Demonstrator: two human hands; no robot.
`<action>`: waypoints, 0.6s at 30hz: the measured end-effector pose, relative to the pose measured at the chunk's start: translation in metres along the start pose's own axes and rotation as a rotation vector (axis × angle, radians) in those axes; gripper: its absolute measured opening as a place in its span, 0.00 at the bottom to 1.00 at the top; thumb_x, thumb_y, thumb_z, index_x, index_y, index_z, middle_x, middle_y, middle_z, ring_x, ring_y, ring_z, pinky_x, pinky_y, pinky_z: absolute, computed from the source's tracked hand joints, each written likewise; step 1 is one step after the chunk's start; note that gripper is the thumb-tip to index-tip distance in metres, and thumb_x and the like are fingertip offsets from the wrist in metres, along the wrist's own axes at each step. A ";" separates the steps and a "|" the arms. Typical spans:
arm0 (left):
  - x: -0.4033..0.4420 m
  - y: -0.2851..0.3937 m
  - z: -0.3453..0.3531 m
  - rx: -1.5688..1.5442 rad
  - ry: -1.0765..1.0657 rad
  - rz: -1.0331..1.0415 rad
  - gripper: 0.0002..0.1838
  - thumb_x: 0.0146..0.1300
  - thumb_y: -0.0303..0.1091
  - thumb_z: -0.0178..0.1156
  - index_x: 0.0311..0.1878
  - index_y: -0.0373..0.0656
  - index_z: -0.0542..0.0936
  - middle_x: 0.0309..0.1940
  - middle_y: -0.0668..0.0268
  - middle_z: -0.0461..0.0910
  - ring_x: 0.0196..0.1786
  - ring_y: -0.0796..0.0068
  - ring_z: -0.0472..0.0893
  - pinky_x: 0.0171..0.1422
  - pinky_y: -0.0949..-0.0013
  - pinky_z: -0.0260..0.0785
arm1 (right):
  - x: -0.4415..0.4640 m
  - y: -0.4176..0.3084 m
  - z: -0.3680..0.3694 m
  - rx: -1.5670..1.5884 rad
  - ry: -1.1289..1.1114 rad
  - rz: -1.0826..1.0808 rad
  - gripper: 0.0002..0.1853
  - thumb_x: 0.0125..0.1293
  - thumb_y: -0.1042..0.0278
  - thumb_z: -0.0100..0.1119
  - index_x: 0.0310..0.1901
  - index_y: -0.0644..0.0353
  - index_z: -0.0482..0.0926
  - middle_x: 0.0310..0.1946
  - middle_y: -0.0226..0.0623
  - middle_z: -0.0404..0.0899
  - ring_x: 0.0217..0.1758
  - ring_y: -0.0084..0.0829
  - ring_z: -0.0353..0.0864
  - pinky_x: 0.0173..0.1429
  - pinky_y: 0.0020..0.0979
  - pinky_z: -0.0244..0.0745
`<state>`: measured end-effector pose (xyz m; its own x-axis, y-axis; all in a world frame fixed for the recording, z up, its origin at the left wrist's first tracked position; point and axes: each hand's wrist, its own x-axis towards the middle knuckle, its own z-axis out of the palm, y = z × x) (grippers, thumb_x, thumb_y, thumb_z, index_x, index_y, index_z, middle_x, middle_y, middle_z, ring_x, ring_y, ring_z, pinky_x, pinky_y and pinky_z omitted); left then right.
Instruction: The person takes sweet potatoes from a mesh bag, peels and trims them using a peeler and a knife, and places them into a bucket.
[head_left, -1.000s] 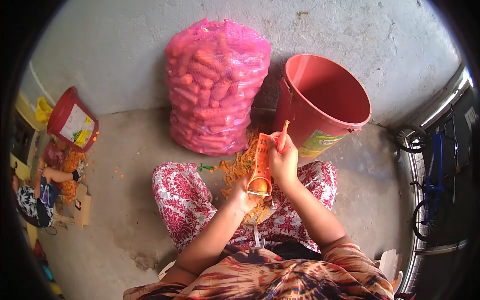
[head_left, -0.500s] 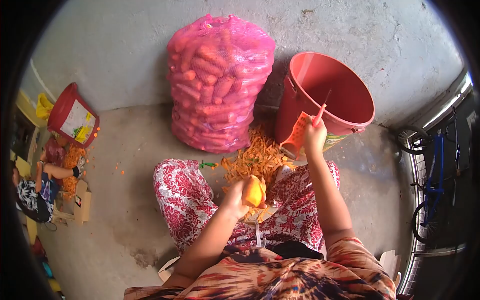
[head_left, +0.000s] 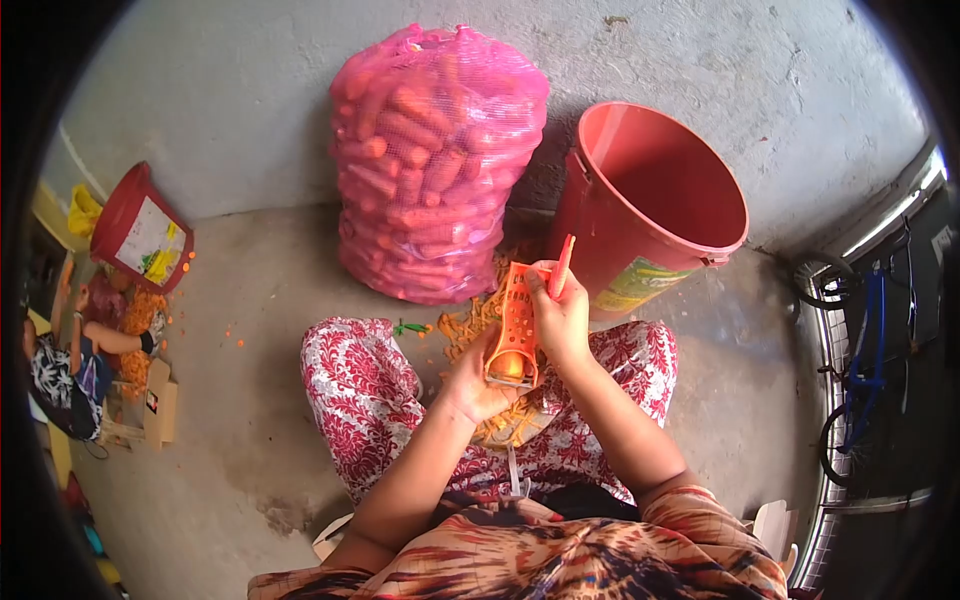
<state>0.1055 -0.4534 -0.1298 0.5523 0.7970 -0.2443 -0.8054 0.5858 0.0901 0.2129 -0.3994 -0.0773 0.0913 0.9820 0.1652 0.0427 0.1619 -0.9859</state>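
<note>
My right hand (head_left: 563, 318) is closed round a flat orange peeler (head_left: 518, 305) with holes through its body. A slim red handle (head_left: 563, 264), seemingly a knife's, sticks up from the same hand; its blade is hidden now. In my left hand (head_left: 474, 378) is a thick orange-yellow carrot (head_left: 508, 366), seen end on. The peeler's wide end lies over the carrot, and the left fingers wrap round beneath, partly hidden. Orange peelings (head_left: 515, 425) lie below the hands between my legs, and more peelings (head_left: 465, 328) are on the floor in front.
A pink net sack (head_left: 435, 190) full of carrots stands by the wall. Right of it is a large red bucket (head_left: 625, 225). At far left another person (head_left: 75, 375) sits near a red bucket (head_left: 135, 215). A blue bicycle (head_left: 872, 340) stands at right.
My right hand has come down and left from the bucket's rim, bringing the peeler onto the carrot. The left hand stays low and has turned the carrot slightly.
</note>
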 end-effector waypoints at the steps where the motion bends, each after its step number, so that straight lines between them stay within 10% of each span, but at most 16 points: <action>1: 0.001 -0.002 -0.006 -0.019 0.003 0.000 0.19 0.61 0.49 0.43 0.45 0.45 0.72 0.37 0.64 0.77 0.38 0.68 0.77 0.42 0.59 0.70 | -0.001 0.000 0.000 -0.024 0.001 -0.007 0.05 0.60 0.70 0.52 0.32 0.63 0.71 0.22 0.24 0.70 0.25 0.13 0.65 0.29 0.18 0.64; 12: -0.013 -0.016 -0.008 0.246 0.004 -0.039 0.23 0.63 0.51 0.37 0.40 0.39 0.71 0.32 0.59 0.73 0.33 0.66 0.73 0.37 0.63 0.69 | 0.058 0.049 -0.046 -0.280 0.379 -0.098 0.06 0.58 0.72 0.51 0.30 0.65 0.72 0.18 0.33 0.73 0.22 0.22 0.71 0.29 0.26 0.67; 18: -0.008 -0.005 0.003 0.137 0.078 -0.082 0.20 0.63 0.48 0.43 0.42 0.38 0.70 0.36 0.58 0.72 0.36 0.67 0.73 0.32 0.70 0.71 | 0.034 0.001 -0.029 0.109 0.137 0.066 0.06 0.59 0.69 0.52 0.31 0.63 0.72 0.17 0.22 0.68 0.18 0.14 0.62 0.22 0.18 0.60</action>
<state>0.1053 -0.4619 -0.1258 0.5919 0.7352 -0.3303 -0.7188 0.6669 0.1962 0.2444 -0.3688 -0.0723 0.2256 0.9696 0.0946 -0.0748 0.1141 -0.9906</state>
